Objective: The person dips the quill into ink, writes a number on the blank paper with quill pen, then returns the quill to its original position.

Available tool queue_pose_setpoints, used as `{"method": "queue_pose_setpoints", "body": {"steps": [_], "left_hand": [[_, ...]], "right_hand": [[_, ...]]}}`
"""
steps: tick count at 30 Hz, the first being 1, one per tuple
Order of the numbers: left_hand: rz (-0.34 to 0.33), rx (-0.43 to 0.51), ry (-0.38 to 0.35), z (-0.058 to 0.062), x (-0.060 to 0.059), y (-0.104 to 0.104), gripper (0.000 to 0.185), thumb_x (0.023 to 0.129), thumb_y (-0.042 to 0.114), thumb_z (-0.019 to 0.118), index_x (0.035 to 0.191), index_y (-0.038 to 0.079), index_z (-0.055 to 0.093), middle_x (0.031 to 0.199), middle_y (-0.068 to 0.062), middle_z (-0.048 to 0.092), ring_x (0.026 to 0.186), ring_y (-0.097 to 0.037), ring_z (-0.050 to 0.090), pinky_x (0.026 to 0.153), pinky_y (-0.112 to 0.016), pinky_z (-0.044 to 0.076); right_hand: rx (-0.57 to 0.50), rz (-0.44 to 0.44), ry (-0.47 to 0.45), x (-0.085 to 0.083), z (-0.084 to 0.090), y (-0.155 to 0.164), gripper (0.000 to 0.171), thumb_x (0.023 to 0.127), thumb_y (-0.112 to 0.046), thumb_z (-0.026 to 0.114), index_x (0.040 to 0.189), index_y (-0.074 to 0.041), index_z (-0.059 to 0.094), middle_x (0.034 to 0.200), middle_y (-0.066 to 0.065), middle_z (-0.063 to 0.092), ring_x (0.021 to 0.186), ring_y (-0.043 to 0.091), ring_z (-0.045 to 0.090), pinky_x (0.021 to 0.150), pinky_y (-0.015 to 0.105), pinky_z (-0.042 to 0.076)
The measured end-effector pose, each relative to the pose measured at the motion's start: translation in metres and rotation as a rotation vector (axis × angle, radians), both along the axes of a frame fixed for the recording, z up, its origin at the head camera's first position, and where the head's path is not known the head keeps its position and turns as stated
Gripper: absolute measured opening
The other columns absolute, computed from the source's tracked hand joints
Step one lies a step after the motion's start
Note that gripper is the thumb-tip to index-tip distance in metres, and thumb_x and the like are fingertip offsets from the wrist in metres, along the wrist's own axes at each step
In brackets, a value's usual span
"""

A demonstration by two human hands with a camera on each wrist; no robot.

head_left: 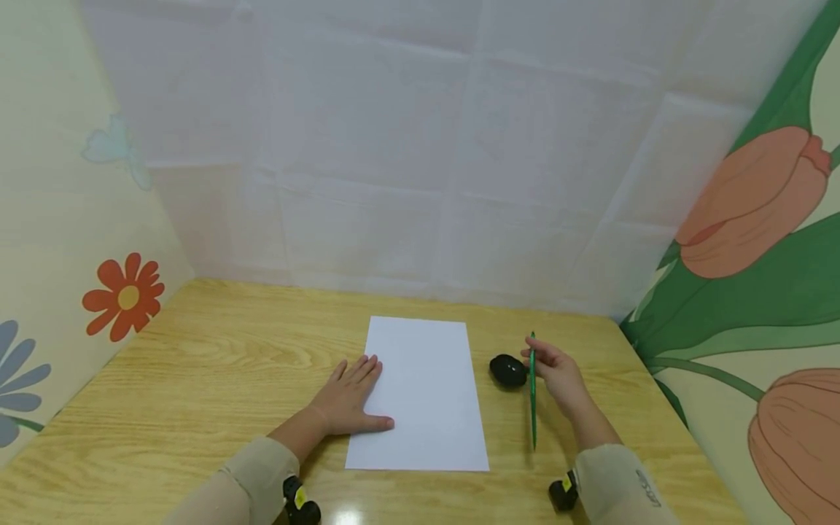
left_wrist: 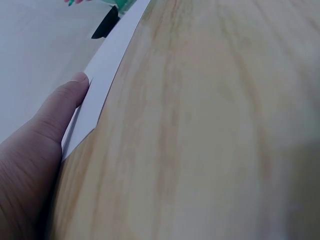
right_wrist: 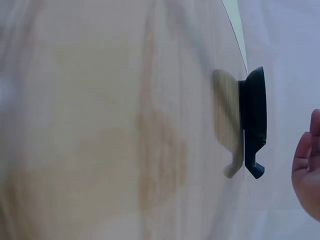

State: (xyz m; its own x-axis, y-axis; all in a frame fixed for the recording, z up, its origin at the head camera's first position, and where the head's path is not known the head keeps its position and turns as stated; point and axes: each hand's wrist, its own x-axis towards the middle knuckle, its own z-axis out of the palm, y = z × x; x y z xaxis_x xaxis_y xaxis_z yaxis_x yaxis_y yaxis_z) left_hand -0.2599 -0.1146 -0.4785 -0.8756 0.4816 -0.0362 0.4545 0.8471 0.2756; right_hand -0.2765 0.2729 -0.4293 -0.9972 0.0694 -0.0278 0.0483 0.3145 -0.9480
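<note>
A blank white sheet of paper [head_left: 426, 394] lies on the wooden table. My left hand [head_left: 351, 399] rests with spread fingers over its left edge, the thumb and fingertips on the paper. In the left wrist view, the thumb [left_wrist: 60, 107] lies along the sheet [left_wrist: 107, 75]. My right hand [head_left: 558, 375] pinches a slender green pen-like stick [head_left: 533, 401] near its far end, above the table. Just left of that hand sits a glossy black rounded object [head_left: 507, 371]. The right wrist view shows this black object [right_wrist: 254, 110] with a narrow bent end; its kind is unclear.
The wooden table [head_left: 230, 364] meets a white cloth backdrop [head_left: 394, 146] at its far edge. Flower-patterned panels stand along the left [head_left: 59, 219] and right [head_left: 755, 306]. Black wrist cameras sit by both sleeves.
</note>
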Motion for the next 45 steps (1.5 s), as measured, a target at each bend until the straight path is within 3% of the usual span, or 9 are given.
{"method": "queue_pose_setpoints", "body": {"steps": [6, 13, 17, 21, 25, 29, 32, 38, 45], "left_hand": [[-0.011, 0.032, 0.005, 0.0003, 0.0002, -0.0005, 0.113, 0.078, 0.078, 0.055, 0.154, -0.001, 0.025, 0.163, -0.017, 0.021, 0.152, -0.035, 0.016, 0.121, -0.058, 0.008], [-0.015, 0.042, 0.008, -0.0001, -0.0010, -0.0005, 0.113, 0.079, 0.078, 0.055, 0.153, -0.002, 0.025, 0.163, -0.018, 0.021, 0.152, -0.035, 0.016, 0.121, -0.058, 0.007], [-0.005, 0.018, 0.004, 0.0018, -0.0004, 0.0003, 0.112, 0.079, 0.077, 0.055, 0.154, 0.000, 0.024, 0.163, -0.016, 0.020, 0.152, -0.034, 0.015, 0.121, -0.057, 0.008], [0.004, -0.001, -0.002, 0.0029, -0.0004, 0.0010, 0.111, 0.080, 0.077, 0.054, 0.155, 0.001, 0.023, 0.164, -0.015, 0.019, 0.153, -0.032, 0.014, 0.122, -0.057, 0.008], [0.001, 0.004, -0.004, 0.0019, -0.0001, 0.0005, 0.111, 0.080, 0.077, 0.054, 0.155, 0.001, 0.023, 0.164, -0.015, 0.019, 0.153, -0.032, 0.014, 0.121, -0.057, 0.007], [-0.003, 0.014, -0.003, 0.0003, -0.0004, -0.0003, 0.112, 0.079, 0.077, 0.056, 0.154, 0.000, 0.024, 0.163, -0.016, 0.020, 0.152, -0.034, 0.015, 0.121, -0.058, 0.007], [0.000, 0.009, -0.002, -0.0010, -0.0015, -0.0003, 0.112, 0.079, 0.078, 0.055, 0.155, 0.001, 0.024, 0.164, -0.015, 0.019, 0.153, -0.033, 0.014, 0.121, -0.058, 0.007], [0.006, 0.002, -0.003, -0.0027, -0.0021, 0.0001, 0.112, 0.079, 0.079, 0.053, 0.155, 0.002, 0.023, 0.164, -0.014, 0.019, 0.153, -0.032, 0.013, 0.122, -0.057, 0.007], [0.001, 0.005, -0.004, -0.0020, -0.0016, 0.0000, 0.111, 0.080, 0.077, 0.054, 0.155, 0.002, 0.023, 0.164, -0.014, 0.019, 0.153, -0.032, 0.014, 0.121, -0.057, 0.007]], "right_hand": [[-0.038, -0.009, 0.014, 0.0030, 0.0027, -0.0031, 0.044, 0.098, -0.003, 0.055, 0.141, 0.003, 0.046, 0.102, -0.005, 0.070, 0.088, -0.002, 0.063, 0.082, 0.018, 0.053], [0.015, 0.026, 0.063, 0.0065, 0.0048, -0.0055, 0.042, 0.102, -0.011, 0.051, 0.140, 0.006, 0.047, 0.122, 0.021, 0.067, 0.089, 0.000, 0.063, 0.083, 0.024, 0.052], [-0.023, 0.029, 0.027, 0.0034, 0.0021, -0.0048, 0.044, 0.103, -0.015, 0.050, 0.142, 0.004, 0.046, 0.106, 0.001, 0.074, 0.089, 0.000, 0.063, 0.084, 0.023, 0.051], [-0.058, 0.002, -0.005, 0.0013, 0.0015, -0.0050, 0.044, 0.103, -0.017, 0.050, 0.142, 0.003, 0.047, 0.090, -0.019, 0.070, 0.085, 0.000, 0.062, 0.083, 0.023, 0.050], [-0.046, -0.016, 0.006, 0.0008, 0.0011, -0.0049, 0.042, 0.103, -0.017, 0.050, 0.140, 0.003, 0.049, 0.091, -0.012, 0.068, 0.083, 0.004, 0.062, 0.082, 0.024, 0.052], [-0.025, -0.028, 0.004, 0.0007, 0.0002, -0.0041, 0.043, 0.103, -0.021, 0.052, 0.139, 0.002, 0.052, 0.104, -0.001, 0.069, 0.085, 0.009, 0.062, 0.085, 0.027, 0.052], [0.002, -0.022, 0.004, 0.0011, -0.0003, -0.0036, 0.044, 0.103, -0.025, 0.052, 0.138, 0.001, 0.052, 0.109, 0.000, 0.069, 0.086, 0.008, 0.063, 0.087, 0.028, 0.052], [0.014, -0.027, 0.016, 0.0000, -0.0020, -0.0030, 0.043, 0.101, -0.025, 0.054, 0.133, 0.004, 0.055, 0.096, -0.009, 0.070, 0.080, 0.002, 0.063, 0.084, 0.027, 0.050], [0.028, -0.031, -0.014, -0.0001, 0.0003, -0.0032, 0.046, 0.097, -0.027, 0.062, 0.132, 0.003, 0.056, 0.084, -0.010, 0.066, 0.078, 0.006, 0.058, 0.072, 0.022, 0.043]]}}
